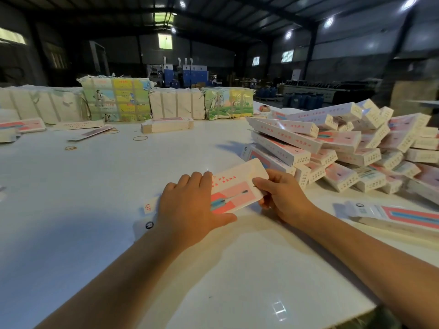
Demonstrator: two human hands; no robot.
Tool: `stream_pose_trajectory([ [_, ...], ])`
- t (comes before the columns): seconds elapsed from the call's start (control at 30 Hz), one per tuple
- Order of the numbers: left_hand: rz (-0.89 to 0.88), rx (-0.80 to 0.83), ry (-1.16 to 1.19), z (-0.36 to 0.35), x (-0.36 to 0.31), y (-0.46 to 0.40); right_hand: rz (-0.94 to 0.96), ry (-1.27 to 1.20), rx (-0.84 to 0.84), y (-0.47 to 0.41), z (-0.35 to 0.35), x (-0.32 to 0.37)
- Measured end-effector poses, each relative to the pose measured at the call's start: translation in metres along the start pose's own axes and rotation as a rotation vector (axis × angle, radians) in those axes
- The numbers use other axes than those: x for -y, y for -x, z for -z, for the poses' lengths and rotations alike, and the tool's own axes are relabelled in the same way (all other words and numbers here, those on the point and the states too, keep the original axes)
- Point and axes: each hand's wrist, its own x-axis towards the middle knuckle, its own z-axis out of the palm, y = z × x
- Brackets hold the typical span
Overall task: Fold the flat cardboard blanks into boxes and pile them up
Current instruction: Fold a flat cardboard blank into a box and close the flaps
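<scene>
We see the cardboard blank (234, 186) lying on the white desk (99, 186) between both hands, its long axis running from lower left up to the right, toward the pile of folded boxes (332, 148). Our left hand (190, 207) presses flat on its left part; our right hand (282, 198) pinches the right end. The blank's left end is hidden under the palm, so its fold state is unclear.
</scene>
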Motion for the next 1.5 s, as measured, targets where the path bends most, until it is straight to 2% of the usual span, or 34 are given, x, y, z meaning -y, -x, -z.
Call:
stream_pose_trajectory([
  [0.07, 0.032, -0.059, -0.005, -0.002, -0.003, 0.000, 0.150, 0.234, -0.110, 0.001, -0.001, -0.001],
  [0.17, 0.081, -0.117, -0.007, -0.002, -0.007, -0.001, 0.482, 0.646, -0.224, 0.004, 0.002, -0.001],
  [0.3, 0.121, -0.147, -0.040, 0.001, -0.009, -0.001, 0.559, 0.780, -0.086, 0.013, -0.003, -0.002],
  [0.37, 0.124, -0.146, -0.051, 0.002, -0.009, 0.001, 0.516, 0.716, -0.029, 0.014, -0.007, 0.000],
  [0.4, 0.127, -0.140, -0.045, 0.003, -0.008, 0.002, 0.434, 0.596, -0.001, 0.015, -0.008, 0.002],
  [0.5, 0.128, -0.123, -0.006, 0.005, -0.007, 0.002, 0.075, 0.020, 0.186, 0.011, -0.003, 0.012],
  [0.57, 0.109, -0.117, 0.001, 0.005, -0.008, 0.001, -0.038, -0.171, 0.324, 0.010, 0.003, 0.014],
  [0.67, 0.081, -0.111, 0.012, 0.005, -0.007, 0.000, -0.041, -0.158, 0.402, 0.007, 0.007, 0.012],
  [0.77, 0.073, -0.077, 0.031, 0.007, -0.003, -0.001, -0.032, -0.094, 0.374, 0.004, 0.011, 0.008],
  [0.9, 0.024, -0.040, 0.028, 0.008, -0.006, 0.000, 0.092, 0.079, 0.378, 0.007, 0.013, 0.006],
  [1.03, 0.061, -0.001, 0.111, 0.012, -0.008, -0.001, 0.045, -0.018, 0.466, 0.011, 0.011, 0.007],
  [1.27, 0.083, 0.034, 0.163, 0.016, -0.007, -0.004, 0.078, 0.110, 0.263, 0.012, 0.003, 0.007],
  [1.5, 0.185, 0.178, 0.260, 0.011, 0.000, -0.004, 0.091, 0.106, 0.210, 0.011, -0.003, 0.009],
])
